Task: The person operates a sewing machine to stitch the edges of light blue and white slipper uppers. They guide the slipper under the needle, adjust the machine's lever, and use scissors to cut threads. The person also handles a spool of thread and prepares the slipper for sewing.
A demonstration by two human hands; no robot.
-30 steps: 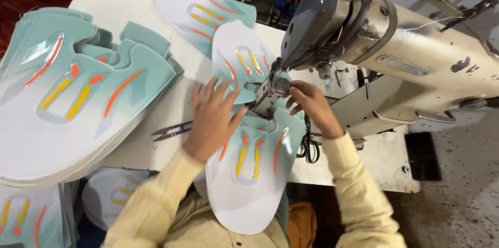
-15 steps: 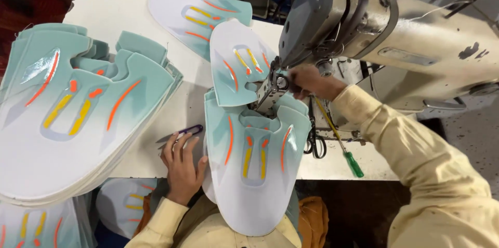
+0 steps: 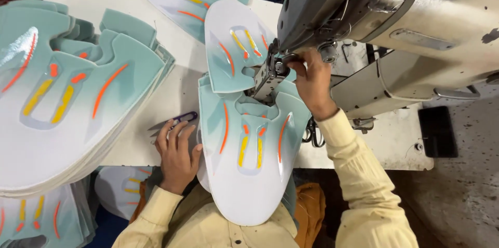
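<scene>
Shoe upper panel (image 3: 249, 159): light, floppy; we grip edges. Left hand (image 3: 176, 157) fingers on snips (image 3: 176, 121); right hand (image 3: 312, 84) fingers pinch at needle.

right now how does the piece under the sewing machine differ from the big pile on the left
The shoe upper piece is a small set hanging off the table edge toward the person, its top under the sewing machine head by the right hand; the stacked pile is many layers, untouched. The left hand rests nearer the piece. Both are mint-and-white with orange and yellow marks.
</scene>
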